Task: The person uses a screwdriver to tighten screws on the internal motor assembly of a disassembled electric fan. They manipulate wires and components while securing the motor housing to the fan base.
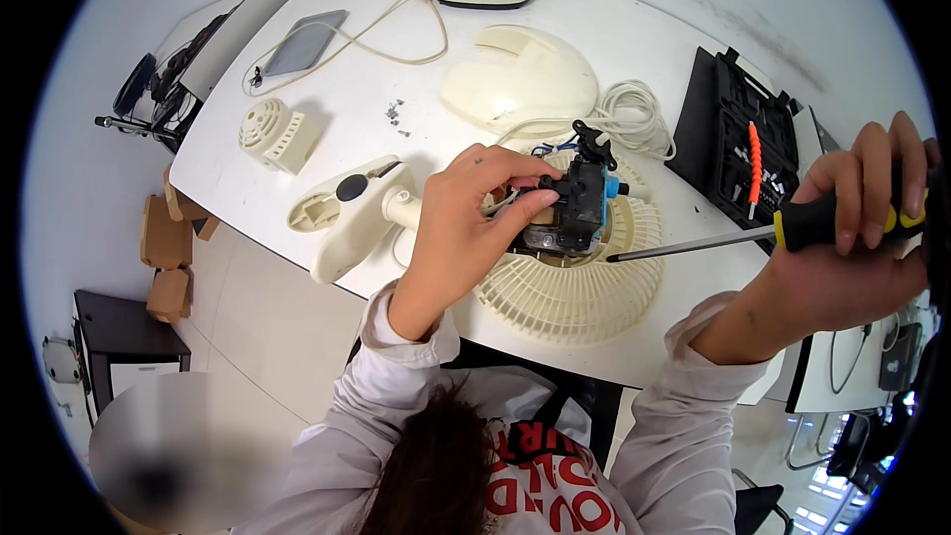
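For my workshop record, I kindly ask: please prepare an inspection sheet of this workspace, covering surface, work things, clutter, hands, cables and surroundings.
Surface: white table, small gray pieces scattered on it.
Work things: black motor unit above a cream fan grille; cream stand at left.
Clutter: flat gray tray-like item, open black toolbox.
Left hand: pinches the motor unit.
Right hand: grips a screwdriver.
Cables: white cable coiled beyond the grille; beige cord loose at far left.
Surroundings: cardboard boxes and dark cabinet beyond the table's left side.
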Tool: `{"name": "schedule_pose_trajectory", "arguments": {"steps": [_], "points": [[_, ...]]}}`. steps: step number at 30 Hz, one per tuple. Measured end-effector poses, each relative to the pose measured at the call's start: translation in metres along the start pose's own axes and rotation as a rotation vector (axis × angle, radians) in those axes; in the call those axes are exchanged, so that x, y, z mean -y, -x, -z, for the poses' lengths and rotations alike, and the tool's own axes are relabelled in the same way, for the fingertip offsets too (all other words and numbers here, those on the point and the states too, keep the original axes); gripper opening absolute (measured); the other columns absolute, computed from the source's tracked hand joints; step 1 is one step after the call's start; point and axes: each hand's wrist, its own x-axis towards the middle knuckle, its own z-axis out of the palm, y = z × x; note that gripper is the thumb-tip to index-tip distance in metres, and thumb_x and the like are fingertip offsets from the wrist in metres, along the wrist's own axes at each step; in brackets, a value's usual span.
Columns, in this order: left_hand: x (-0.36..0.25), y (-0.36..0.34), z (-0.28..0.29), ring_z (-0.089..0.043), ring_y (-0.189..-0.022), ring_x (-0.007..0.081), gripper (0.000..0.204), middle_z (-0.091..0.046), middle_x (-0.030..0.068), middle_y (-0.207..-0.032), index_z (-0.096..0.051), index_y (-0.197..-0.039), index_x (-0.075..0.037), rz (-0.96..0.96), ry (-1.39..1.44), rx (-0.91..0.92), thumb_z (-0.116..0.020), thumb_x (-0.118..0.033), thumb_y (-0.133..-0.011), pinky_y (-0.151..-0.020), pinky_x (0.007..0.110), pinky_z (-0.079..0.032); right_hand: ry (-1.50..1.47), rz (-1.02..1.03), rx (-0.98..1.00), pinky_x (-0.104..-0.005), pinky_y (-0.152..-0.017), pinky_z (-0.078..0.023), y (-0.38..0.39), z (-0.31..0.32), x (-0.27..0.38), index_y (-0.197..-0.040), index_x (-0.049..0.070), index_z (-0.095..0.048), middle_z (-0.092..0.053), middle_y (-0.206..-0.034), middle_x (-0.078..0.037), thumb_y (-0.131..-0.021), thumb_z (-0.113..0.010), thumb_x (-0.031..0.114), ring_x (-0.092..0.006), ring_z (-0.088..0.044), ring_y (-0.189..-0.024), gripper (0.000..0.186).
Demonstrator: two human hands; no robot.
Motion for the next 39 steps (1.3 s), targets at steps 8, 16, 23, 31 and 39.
{"name": "schedule_pose_trajectory", "arguments": {"steps": [8, 16, 23, 31, 39], "points": [[0.002, 0.003, -0.004, -0.059, -0.078, 0.0145, 0.018, -0.067, 0.0033, -0.081, -0.073, -0.095, -0.006, -0.081, -0.092, -0.07, -0.075, -0.007, -0.077, -0.066, 0.027, -0.042, 0.001, 0.01, 0.038, -0.0283, -0.045, -0.05, 0.008, 0.001, -0.015, -0.125, 0.013, -0.042, -0.056, -0.09, -0.012, -0.102, -0.044, 0.04, -0.0175, -0.049, -0.054, 0.035], [-0.002, 0.004, -0.003, -0.061, -0.078, 0.0191, 0.019, -0.067, 0.0066, -0.082, -0.072, -0.097, -0.005, -0.046, -0.051, -0.04, -0.076, -0.007, -0.078, -0.07, 0.03, -0.049, 0.028, -0.012, 0.03, -0.0275, -0.045, -0.048, 0.013, -0.002, -0.024, -0.122, 0.012, -0.044, -0.054, -0.089, -0.011, -0.1, -0.045, 0.037, -0.0163, -0.048, -0.054, 0.033], [-0.001, 0.005, -0.001, -0.062, -0.081, 0.0185, 0.02, -0.068, 0.0066, -0.084, -0.072, -0.097, -0.006, -0.039, -0.065, -0.023, -0.077, -0.007, -0.078, -0.072, 0.029, -0.05, 0.042, -0.023, 0.022, -0.0268, -0.046, -0.047, 0.015, -0.006, -0.032, -0.119, 0.011, -0.045, -0.053, -0.088, -0.009, -0.099, -0.046, 0.035, -0.0152, -0.046, -0.054, 0.031], [0.003, 0.006, -0.003, -0.06, -0.08, 0.0156, 0.019, -0.067, 0.0046, -0.082, -0.072, -0.096, -0.006, -0.026, -0.003, -0.045, -0.076, -0.007, -0.078, -0.068, 0.028, -0.044, 0.064, 0.007, 0.048, -0.026, -0.046, -0.045, 0.021, -0.02, -0.032, -0.115, 0.01, -0.046, -0.052, -0.087, -0.008, -0.097, -0.047, 0.033, -0.014, -0.045, -0.054, 0.029], [0.002, 0.007, -0.004, -0.058, -0.08, 0.0145, 0.018, -0.067, 0.0033, -0.081, -0.072, -0.096, -0.007, -0.031, 0.029, -0.049, -0.076, -0.007, -0.078, -0.066, 0.028, -0.042, 0.087, 0.018, 0.062, -0.0251, -0.046, -0.043, 0.024, -0.028, -0.03, -0.112, 0.008, -0.048, -0.05, -0.085, -0.006, -0.095, -0.048, 0.03, -0.0128, -0.044, -0.055, 0.027]]}}
